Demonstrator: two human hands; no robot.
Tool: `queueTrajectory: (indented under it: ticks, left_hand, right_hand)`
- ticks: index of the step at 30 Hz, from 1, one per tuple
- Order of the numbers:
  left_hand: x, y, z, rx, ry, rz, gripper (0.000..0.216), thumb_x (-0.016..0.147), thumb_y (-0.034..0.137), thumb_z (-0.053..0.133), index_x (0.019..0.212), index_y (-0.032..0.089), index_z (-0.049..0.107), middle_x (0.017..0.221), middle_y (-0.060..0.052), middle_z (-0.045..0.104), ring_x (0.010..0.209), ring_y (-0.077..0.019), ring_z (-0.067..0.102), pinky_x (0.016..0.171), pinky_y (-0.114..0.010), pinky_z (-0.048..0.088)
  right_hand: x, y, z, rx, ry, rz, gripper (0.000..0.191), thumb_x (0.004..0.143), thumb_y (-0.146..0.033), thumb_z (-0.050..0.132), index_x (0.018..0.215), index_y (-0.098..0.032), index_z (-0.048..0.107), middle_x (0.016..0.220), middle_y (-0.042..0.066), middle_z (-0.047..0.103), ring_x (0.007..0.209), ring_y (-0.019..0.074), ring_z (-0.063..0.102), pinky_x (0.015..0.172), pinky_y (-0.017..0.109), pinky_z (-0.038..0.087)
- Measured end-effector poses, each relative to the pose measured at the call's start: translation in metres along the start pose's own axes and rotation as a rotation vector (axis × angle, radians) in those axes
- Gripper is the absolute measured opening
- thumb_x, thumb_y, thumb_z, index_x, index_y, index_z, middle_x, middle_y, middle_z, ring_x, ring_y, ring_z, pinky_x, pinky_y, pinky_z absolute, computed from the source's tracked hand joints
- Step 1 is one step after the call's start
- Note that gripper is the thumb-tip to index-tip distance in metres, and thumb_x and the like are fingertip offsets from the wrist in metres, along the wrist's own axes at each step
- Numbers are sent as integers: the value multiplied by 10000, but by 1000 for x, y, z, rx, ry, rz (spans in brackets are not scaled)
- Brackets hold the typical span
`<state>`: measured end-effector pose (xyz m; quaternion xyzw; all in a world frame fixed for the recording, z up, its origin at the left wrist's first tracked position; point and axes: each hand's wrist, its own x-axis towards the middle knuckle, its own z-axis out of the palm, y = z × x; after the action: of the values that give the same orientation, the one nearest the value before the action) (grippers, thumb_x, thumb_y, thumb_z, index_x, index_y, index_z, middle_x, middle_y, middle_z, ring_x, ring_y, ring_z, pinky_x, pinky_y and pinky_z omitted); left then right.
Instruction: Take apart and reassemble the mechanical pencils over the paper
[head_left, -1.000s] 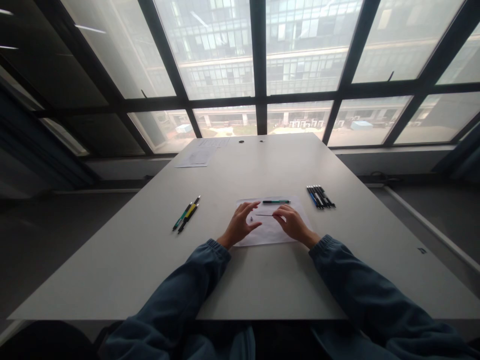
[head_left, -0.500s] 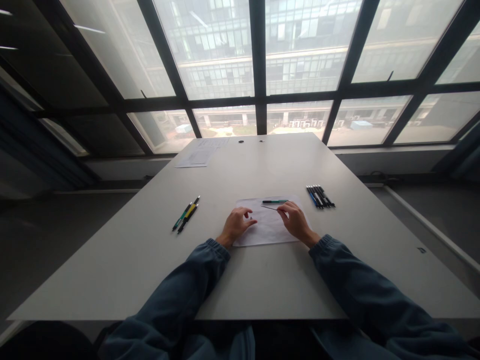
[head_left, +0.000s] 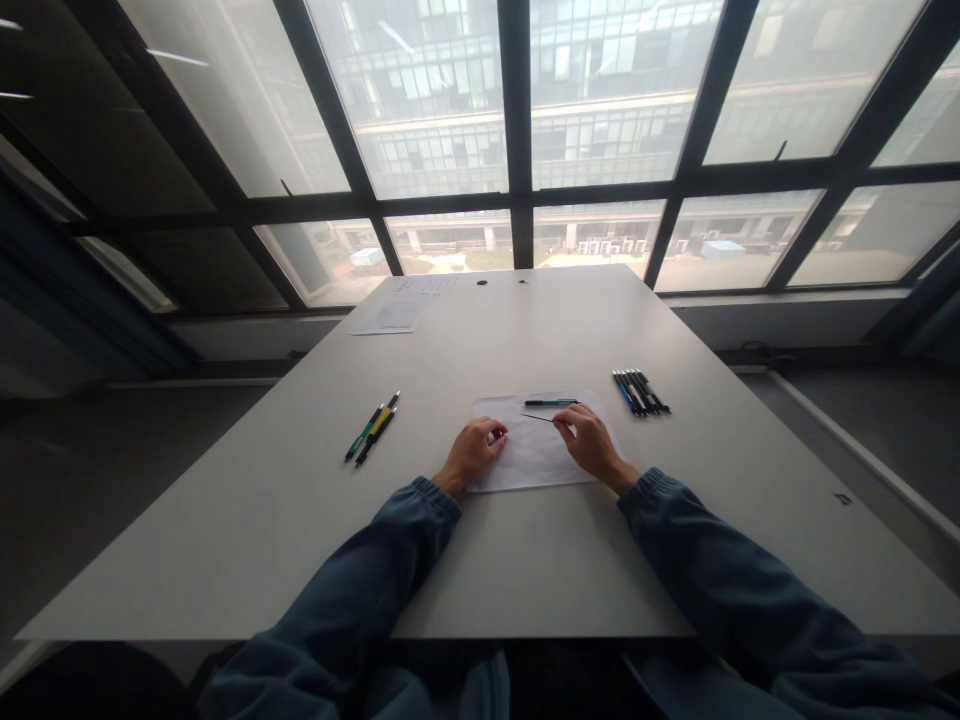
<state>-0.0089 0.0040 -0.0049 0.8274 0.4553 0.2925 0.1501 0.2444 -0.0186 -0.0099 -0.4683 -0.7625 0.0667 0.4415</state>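
My right hand (head_left: pixel 589 440) pinches one end of a thin dark pen refill (head_left: pixel 537 417), which points left above a white sheet of paper (head_left: pixel 536 465). Just beyond it, a green and black pen body (head_left: pixel 546 402) lies across the sheet's far part, close to my right fingertips. At the sheet's left side, my left hand (head_left: pixel 472 450) has thumb and fingertips drawn together. Whatever sits in that pinch is too small and hidden to make out.
Several dark pens (head_left: pixel 640 393) lie in a row to the right. On the left are green, yellow and black pens (head_left: pixel 373 430). Printed papers (head_left: pixel 394 310) lie at the table's far left, and a small dark piece (head_left: pixel 843 499) is near the right edge.
My left thumb and fingers have closed together where a tiny dark piece showed between them before. My right hand and the refill have barely shifted.
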Motion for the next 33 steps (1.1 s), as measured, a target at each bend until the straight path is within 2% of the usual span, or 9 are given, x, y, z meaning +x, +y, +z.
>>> queueTrajectory:
  ticks: [5,15,21,33]
  left_hand:
    - [1,2,-1,-20,30,-7,99,839,207,630,897,187,706,856,-32,701,712,-161,604,709,-286,477]
    - [2,11,-3,-205,210,-61,124,852,291,655,912,202,716,840,-15,732,704,-145,638,705,-265,496]
    - [2,17,-4,-235,208,-35,157,866,332,645,901,199,719,850,-22,738,702,-141,638,642,-257,464]
    - [0,21,-5,-261,165,-9,178,870,349,645,929,196,716,885,-31,740,725,-143,644,660,-269,472]
  right_hand:
    - [0,0,0,6,-4,2,127,910,-155,574,841,-204,668,826,52,640,828,212,569,776,334,456]
    - [0,-3,-1,25,-27,-25,118,923,-172,569,859,-198,665,840,56,642,832,211,565,775,336,459]
    - [0,-5,-2,45,-46,-44,132,928,-174,563,850,-198,667,852,59,644,852,211,570,784,335,462]
    - [0,-6,-2,71,-67,-59,150,931,-196,566,852,-209,692,836,58,651,840,211,579,787,353,472]
